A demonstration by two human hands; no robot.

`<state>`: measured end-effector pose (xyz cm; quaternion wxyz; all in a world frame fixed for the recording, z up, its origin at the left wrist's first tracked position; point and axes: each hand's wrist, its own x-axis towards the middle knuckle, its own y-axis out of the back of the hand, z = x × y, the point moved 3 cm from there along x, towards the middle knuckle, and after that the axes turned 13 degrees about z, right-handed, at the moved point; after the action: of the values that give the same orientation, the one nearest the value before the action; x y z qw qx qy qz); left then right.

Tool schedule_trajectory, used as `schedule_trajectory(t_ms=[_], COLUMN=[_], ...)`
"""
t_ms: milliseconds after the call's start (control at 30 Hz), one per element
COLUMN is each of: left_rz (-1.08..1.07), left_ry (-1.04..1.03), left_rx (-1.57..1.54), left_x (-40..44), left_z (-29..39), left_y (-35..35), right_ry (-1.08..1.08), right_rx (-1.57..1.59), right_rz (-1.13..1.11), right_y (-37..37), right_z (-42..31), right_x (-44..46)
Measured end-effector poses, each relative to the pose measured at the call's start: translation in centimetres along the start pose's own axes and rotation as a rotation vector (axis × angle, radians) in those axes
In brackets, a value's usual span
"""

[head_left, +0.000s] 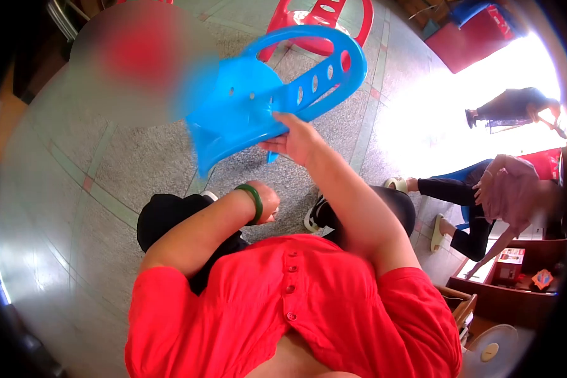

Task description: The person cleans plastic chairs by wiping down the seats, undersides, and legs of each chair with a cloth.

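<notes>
A blue plastic chair (236, 94) is in front of me, tilted, with its looped back and oval holes toward the upper right. My right hand (296, 140) grips it by the edge near where the back meets the seat, with the thumb on top and the fingers underneath. My left hand (269, 203), below the chair and apart from it, is curled closed in front of my body. A green bangle (253, 200) is on that wrist. Whatever those fingers may hold is hidden.
Behind the blue chair stands a red plastic chair (309, 31). A blurred red object (138, 53) is at upper left. To the right, a person in a pink top (507, 189) reaches toward a wooden cabinet (516, 302). Another person (510, 106) is by the bright doorway. A fan (491, 349) is at lower right.
</notes>
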<state>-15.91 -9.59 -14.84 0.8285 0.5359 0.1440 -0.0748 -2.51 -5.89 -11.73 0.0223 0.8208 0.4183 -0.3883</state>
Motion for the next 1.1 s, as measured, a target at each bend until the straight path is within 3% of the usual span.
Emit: schedule_trajectory(t_ms=[167,233,333,400,467,600,800,867,900,933,967,1000,1033,1067,1100], left_rz=[-0.006,-0.012,-0.057,-0.112,-0.039,0.000,0.103,0.431,0.292,0.457,0.624,0.715,0.791,0.793,0.787], left_ry=[-0.005,0.003,0.007,0.010,0.025,0.024,0.095,0.014,0.235,0.254,0.229,0.210,0.330,0.357,0.181], left_rx=[-0.038,-0.037,-0.038,-0.044,-0.090,-0.175,-0.176,-0.473,-0.695,-0.958,-1.211,-1.234,-1.749,-1.731,-1.966], left_x=[-0.1,-0.5,-0.3,-0.3,-0.4,-0.2,1.2,0.9,0.7,1.0,1.2,0.6,0.4,0.2,0.0], left_z=[-0.8,-0.8,-1.3,-1.5,-1.8,-1.3,-1.0,0.0,0.5,-0.9,-2.2,-2.4,-2.4,-2.5,-2.3], left_y=[-0.3,0.0,-0.2,-0.8,-1.3,-0.9,-1.7,0.6,2.2,1.1,-0.1,1.2,1.4,1.9,2.8], right_ry=[-0.092,0.021,0.018,0.004,0.183,0.259,0.202,0.212,0.270,0.326,0.627,0.741,0.674,0.627,0.630], right_rx=[-0.102,-0.114,-0.086,-0.093,-0.265,-0.429,-0.691,-0.663,-0.796,-0.927,-1.174,-1.169,-1.057,-0.951,-0.934], right_rz=[0.094,0.264,0.326,0.326,0.307,0.354,0.093,0.088,0.095,0.099,0.144,0.162,0.145,0.135,0.120], right_y=[5.0,7.3,10.1,12.4,12.9,15.6,16.4,16.9,17.2,17.5,17.9,17.1,17.2,17.3,17.4], right_z=[-1.5,-2.2,-2.9,-3.7,-5.7,-6.2,-1.4,0.4,0.9,1.5,1.6,0.9,0.8,0.4,0.4], right_x=[2.6,2.0,1.5,1.0,-1.6,-4.7,-6.0,-5.5,-5.0,-4.4,-3.9,-5.1,-5.3,-5.1,-5.3])
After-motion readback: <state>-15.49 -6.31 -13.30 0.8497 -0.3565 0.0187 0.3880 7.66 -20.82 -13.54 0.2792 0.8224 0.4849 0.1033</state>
